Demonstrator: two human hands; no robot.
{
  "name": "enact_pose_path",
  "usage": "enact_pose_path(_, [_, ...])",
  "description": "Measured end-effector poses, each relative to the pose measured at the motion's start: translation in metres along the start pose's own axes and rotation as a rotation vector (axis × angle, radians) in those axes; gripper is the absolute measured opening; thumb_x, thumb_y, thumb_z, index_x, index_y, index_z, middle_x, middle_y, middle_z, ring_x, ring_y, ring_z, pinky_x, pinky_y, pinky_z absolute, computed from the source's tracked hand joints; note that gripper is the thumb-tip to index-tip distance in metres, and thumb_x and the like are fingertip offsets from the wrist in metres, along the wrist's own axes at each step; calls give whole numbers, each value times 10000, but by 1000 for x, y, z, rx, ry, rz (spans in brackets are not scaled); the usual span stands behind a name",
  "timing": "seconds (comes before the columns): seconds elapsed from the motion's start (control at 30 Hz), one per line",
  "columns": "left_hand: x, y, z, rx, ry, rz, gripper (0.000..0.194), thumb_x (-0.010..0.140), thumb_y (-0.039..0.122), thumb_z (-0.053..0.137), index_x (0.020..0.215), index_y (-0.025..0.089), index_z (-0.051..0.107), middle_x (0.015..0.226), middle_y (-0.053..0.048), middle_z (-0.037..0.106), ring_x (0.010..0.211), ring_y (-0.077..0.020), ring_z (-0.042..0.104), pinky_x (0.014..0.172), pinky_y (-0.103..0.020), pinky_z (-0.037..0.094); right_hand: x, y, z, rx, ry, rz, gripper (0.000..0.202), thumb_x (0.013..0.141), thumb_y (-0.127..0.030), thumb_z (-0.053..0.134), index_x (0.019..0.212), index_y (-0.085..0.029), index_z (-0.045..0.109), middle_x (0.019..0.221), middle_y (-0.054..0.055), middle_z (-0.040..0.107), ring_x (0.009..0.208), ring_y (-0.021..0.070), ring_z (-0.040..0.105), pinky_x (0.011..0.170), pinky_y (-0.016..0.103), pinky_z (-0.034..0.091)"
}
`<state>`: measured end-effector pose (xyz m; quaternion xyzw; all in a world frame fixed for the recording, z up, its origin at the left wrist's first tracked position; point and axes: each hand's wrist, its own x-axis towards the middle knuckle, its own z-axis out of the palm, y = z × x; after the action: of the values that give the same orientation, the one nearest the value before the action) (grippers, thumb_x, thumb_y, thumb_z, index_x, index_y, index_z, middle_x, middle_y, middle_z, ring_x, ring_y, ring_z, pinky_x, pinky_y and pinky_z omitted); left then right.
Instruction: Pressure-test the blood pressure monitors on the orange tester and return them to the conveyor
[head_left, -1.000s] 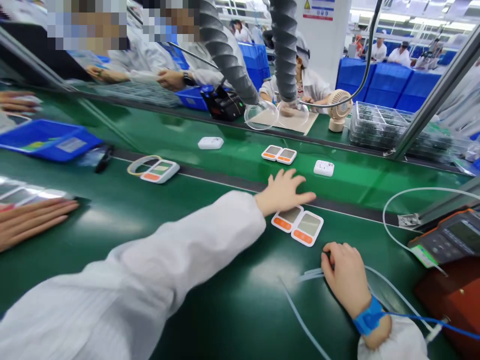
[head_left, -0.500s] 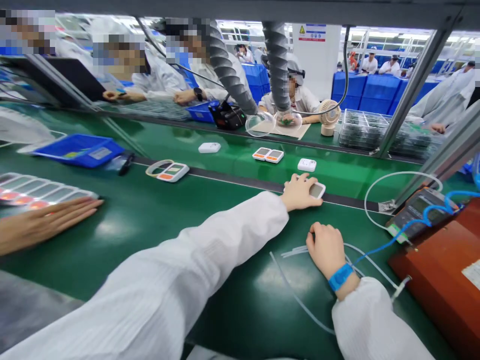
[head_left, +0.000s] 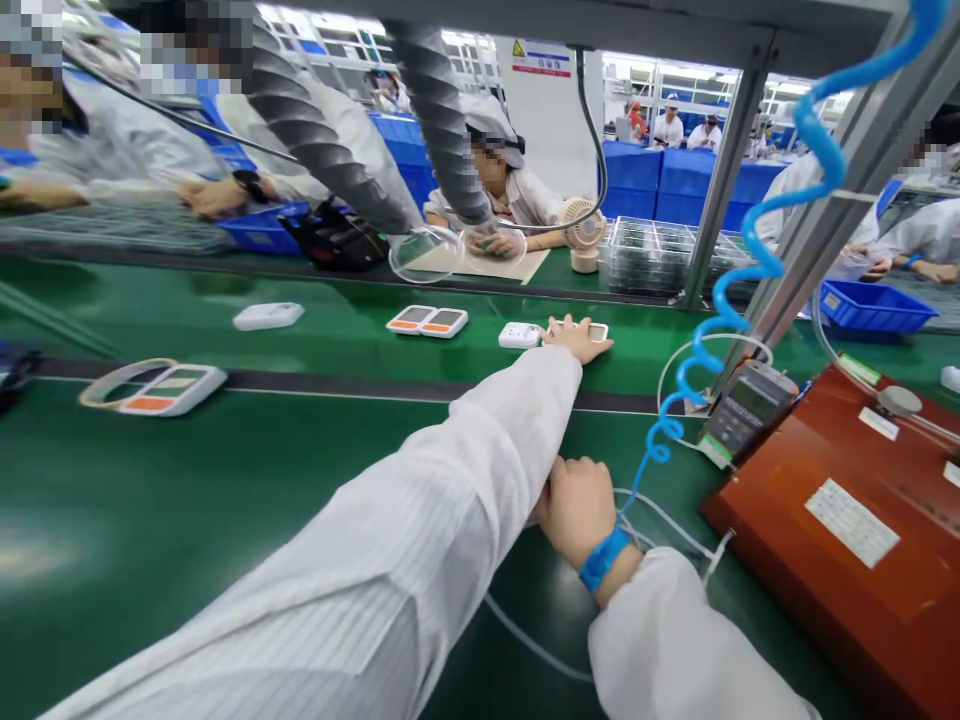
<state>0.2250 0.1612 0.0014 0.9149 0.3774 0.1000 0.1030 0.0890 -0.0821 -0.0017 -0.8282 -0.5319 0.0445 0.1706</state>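
My left hand [head_left: 576, 340] reaches far forward with its fingers spanning a small white device [head_left: 598, 331] on the green belt. Part of that device shows beside my fingers, including an edge of its screen; my hand covers the rest. Immediately to its left lies another white device [head_left: 519, 335], showing no screen on its upper face. My right hand [head_left: 579, 510], with a blue wrist strap [head_left: 604, 560], is closed low over the near surface around thin clear tubes [head_left: 536, 660]. My left sleeve hides some of the tubing and the right fingertips.
Two white-and-orange screen devices [head_left: 427, 322], a plain white one [head_left: 268, 316] and a looped-strap device [head_left: 172, 390] lie leftward. A meter [head_left: 750, 405], a reddish-brown box [head_left: 817, 530] and a coiled blue cord [head_left: 765, 250] stand right. Co-workers sit across the belt.
My left hand has moved the white device forward from the dark dividing strip onto the far belt. The view has turned right, and my right hand remains closed near the tubes.
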Motion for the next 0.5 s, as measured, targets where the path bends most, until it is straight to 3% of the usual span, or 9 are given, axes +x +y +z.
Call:
enact_pose_path(0.1, [-12,-18,-9,-17,63,93,702,832,666,520,1374,220,504,1540,-174,357,1455,-420,227,1143,-607,238,-1,0,1,2,21,1,98,916,-232,526,946,-186,607,892,66,685,879,239,603,750,345,377])
enact_pose_path(0.17, [-32,-36,-19,-25,125,139,628,873,548,538,1390,194,485,1571,-169,304,1486,-363,199,1176,-527,247,-1,1,1,5,30,2,86,915,-232,533,933,-193,608,879,57,688,877,234,608,750,340,376])
enact_pose_path(0.27, [-79,-76,-30,-51,269,128,576,932,461,468,1414,149,432,1619,-181,162,1517,-322,125,1198,-495,238,0,2,0,9,36,9,73,912,-230,546,917,-199,611,868,51,693,875,226,619,748,331,373])
enact_pose_path(0.33, [-114,-107,-31,-109,393,58,562,947,442,432,1414,130,418,1622,-180,152,1522,-299,122,1203,-467,258,1,3,0,9,34,13,71,913,-223,548,911,-200,615,856,51,694,872,218,625,749,320,368])
enact_pose_path(0.43, [-157,-140,-25,-101,274,-35,525,924,432,456,1327,100,513,1545,-207,339,1465,-319,300,1183,-452,321,2,6,0,4,32,15,87,919,-219,542,913,-202,628,858,51,698,869,205,631,746,306,358])
enact_pose_path(0.5, [-172,-147,-21,-89,214,-6,477,901,409,488,1273,123,570,1488,-176,445,1401,-288,415,1174,-399,350,2,8,0,-1,31,14,102,922,-225,539,923,-205,638,868,48,704,867,202,635,740,301,354])
